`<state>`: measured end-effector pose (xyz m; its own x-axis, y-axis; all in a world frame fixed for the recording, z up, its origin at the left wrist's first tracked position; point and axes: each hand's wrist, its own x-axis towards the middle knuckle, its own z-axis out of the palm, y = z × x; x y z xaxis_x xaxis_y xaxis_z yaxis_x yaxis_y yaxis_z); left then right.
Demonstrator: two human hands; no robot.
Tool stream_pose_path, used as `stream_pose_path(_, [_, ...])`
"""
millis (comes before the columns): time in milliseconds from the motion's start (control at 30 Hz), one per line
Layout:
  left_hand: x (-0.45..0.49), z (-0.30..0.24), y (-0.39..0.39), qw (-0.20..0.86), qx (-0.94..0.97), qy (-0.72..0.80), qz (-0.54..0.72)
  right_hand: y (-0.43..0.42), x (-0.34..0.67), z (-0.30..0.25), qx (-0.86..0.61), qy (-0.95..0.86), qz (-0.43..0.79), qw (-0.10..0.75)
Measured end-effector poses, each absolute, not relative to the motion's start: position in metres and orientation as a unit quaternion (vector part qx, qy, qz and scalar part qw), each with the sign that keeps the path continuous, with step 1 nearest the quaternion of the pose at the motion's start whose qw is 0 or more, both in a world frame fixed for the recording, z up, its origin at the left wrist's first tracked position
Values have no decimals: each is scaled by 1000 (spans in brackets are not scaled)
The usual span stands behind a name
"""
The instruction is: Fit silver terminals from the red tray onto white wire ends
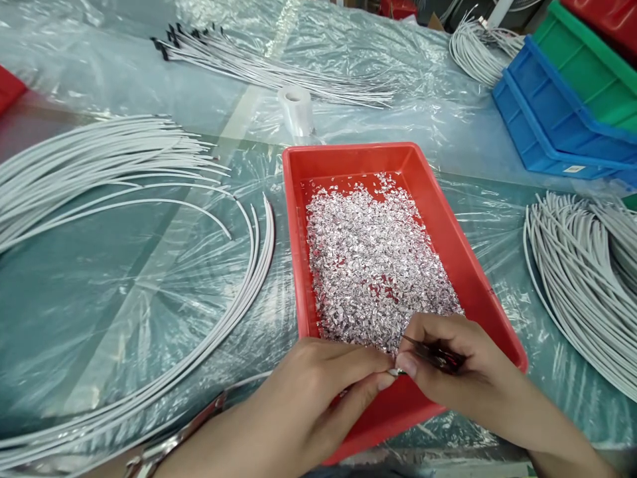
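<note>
A red tray (448, 226) in front of me holds a heap of small silver foil scraps (373, 259). Both hands meet over its near edge. My left hand (318, 392) pinches a small silvery piece between thumb and forefinger. My right hand (452, 362) is closed around dark thin wire ends, its thumb pressed against the same pinch point. A white cable runs from under my left hand toward the loops at the left.
White cable loops (149, 265) lie on the plastic-covered table at left, another cable bundle (587, 279) at right. Cut cables with black tips (259, 63) and a tape roll (296, 106) lie farther back. Blue bins (547, 126) and a green bin (592, 66) stand at the back right.
</note>
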<state>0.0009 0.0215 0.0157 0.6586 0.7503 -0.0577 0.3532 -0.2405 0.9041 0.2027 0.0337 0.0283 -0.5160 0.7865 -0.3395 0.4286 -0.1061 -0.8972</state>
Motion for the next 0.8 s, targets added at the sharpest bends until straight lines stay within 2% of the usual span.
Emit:
stream_pose_path(367, [-2, 13, 17, 472, 774, 364, 212, 35, 204, 27, -465, -597, 640, 130])
stream_pose_path(667, [-5, 7, 15, 274, 877, 306, 250, 38, 205, 30, -450, -575, 670, 133])
stream_pose_path(800, [-3, 10, 15, 236, 885, 306, 259, 39, 205, 31, -449, -568, 676, 136])
